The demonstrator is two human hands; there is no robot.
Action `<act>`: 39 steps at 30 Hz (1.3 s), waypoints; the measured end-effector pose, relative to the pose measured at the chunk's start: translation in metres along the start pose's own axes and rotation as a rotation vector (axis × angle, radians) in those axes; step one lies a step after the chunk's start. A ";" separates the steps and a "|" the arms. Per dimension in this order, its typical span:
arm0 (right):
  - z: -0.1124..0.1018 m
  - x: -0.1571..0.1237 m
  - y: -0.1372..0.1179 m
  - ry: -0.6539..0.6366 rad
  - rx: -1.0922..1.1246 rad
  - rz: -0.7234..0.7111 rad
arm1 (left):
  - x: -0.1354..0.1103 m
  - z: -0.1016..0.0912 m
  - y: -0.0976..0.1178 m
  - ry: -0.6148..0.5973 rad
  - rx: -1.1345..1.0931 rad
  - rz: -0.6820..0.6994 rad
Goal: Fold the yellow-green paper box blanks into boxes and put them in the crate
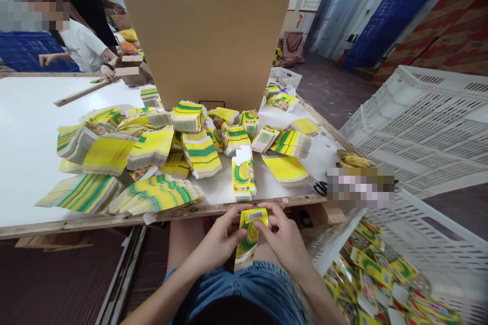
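Between my two hands, just above my lap, is a yellow-green carton [249, 236] with a barcode near its upper end. My left hand [224, 236] grips its left side, thumb on the front face. From the right, my right hand [282, 233] closes on the same carton, its thumb pressed below the barcode. Some of the fingertips are hidden behind it. On the table [213, 193] right ahead stands another carton [244, 175] with a white flap raised. Stacks of flat yellow and green cartons [152, 193] spread out to its left and behind it.
A large brown cardboard panel [206, 35] rises behind the stacks. Scissors [320, 188] and bananas [354, 160] lie at the table's right edge. A white crate [430, 228] at lower right holds many yellow packs [369, 266]. Another person [84, 45] works at far left.
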State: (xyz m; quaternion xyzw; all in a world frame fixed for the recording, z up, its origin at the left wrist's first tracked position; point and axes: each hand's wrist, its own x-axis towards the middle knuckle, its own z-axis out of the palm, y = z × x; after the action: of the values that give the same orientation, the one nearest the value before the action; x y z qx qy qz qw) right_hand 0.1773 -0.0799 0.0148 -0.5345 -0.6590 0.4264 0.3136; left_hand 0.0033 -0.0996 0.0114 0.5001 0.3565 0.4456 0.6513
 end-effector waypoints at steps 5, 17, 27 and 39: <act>0.003 -0.002 0.007 0.025 0.006 -0.008 | 0.005 -0.002 0.002 0.043 -0.160 -0.047; -0.079 -0.035 0.035 0.478 -0.172 -0.040 | 0.026 0.025 -0.014 0.074 0.490 0.185; -0.057 -0.020 0.046 0.287 -0.087 0.115 | 0.065 -0.042 -0.026 0.216 1.191 0.358; 0.001 -0.001 0.036 0.435 0.520 0.194 | 0.013 0.008 -0.030 0.118 0.588 0.494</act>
State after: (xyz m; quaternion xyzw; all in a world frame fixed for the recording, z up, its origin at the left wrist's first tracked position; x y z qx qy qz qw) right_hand 0.1922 -0.0789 -0.0185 -0.5751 -0.3923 0.4841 0.5301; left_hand 0.0222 -0.0928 -0.0159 0.7098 0.3744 0.4959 0.3317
